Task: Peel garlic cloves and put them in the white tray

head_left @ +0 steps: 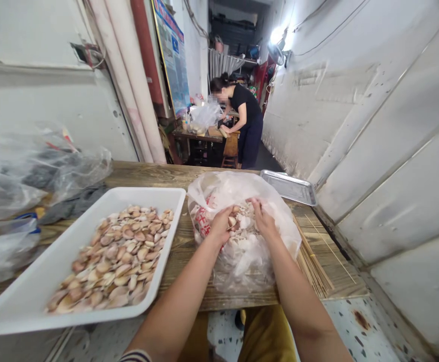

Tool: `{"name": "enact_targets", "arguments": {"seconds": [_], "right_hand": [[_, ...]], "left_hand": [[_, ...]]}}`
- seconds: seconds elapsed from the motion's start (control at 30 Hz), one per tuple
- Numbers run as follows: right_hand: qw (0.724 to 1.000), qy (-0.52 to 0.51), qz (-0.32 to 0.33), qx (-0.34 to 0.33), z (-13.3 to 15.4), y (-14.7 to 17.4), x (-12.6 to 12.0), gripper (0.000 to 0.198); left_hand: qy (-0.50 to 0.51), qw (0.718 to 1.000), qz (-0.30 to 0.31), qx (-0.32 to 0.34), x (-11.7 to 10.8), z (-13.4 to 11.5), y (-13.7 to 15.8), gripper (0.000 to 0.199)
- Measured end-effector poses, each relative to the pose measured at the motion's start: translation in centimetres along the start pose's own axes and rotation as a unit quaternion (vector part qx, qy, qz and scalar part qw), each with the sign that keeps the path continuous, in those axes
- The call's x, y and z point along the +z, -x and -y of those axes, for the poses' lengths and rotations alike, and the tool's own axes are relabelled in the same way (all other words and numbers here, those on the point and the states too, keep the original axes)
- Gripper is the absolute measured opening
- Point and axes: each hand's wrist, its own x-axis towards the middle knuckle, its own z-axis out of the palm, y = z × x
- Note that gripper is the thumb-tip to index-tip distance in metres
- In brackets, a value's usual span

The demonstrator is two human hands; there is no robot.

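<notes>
A translucent white plastic bag (238, 183) stands gaping on the wooden table, with pale garlic skins (246, 229) inside. Both my hands reach into its mouth. At the left side, my left hand (221, 224) curls around a few garlic cloves (232, 220). Opposite it, my right hand (264, 221) rests among the skins with its fingers stretched out, and I see nothing held in it. Left of the bag sits a white plastic tray (181, 201) with a broad heap of unpeeled garlic cloves (123, 251). Red print shows on the bag's left side.
Bamboo skewers (313, 266) lie right of the bag, below a metal tray (291, 187). Crumpled plastic bags (8, 186) cover the table's left end. A wall (385, 151) runs close on the right. Farther back, a person (247, 115) bends over a small table (200, 136).
</notes>
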Motion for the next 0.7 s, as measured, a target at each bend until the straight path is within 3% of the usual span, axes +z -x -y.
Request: {"name": "enact_targets", "arguments": {"seconds": [0.1, 0.3, 0.47, 0.6, 0.7], "right_hand": [[0.999, 0.025, 0.024, -0.035, 0.2, 0.2, 1.0, 0.037], [0.977, 0.057, 0.169, -0.113, -0.1, 0.1, 1.7, 0.046], [0.989, 0.038, 0.137, -0.05, -0.4, 0.3, 1.2, 0.05], [0.991, 0.068, 0.067, -0.092, 0.7, 0.8, 0.5, 0.043], [0.974, 0.101, 0.119, -0.166, 1.8, 1.4, 0.8, 0.035]], "left_hand": [[0.05, 0.996, 0.049, -0.049, 0.3, -0.4, 0.3, 0.017], [0.064, 0.994, 0.059, -0.065, 0.5, -0.1, 0.5, 0.023], [0.069, 0.991, 0.097, -0.067, -0.3, 0.3, -0.1, 0.022], [0.111, 0.992, 0.035, -0.053, -1.1, 0.7, -1.3, 0.017], [0.131, 0.989, -0.057, -0.03, -1.3, 0.8, -1.9, 0.009]]}}
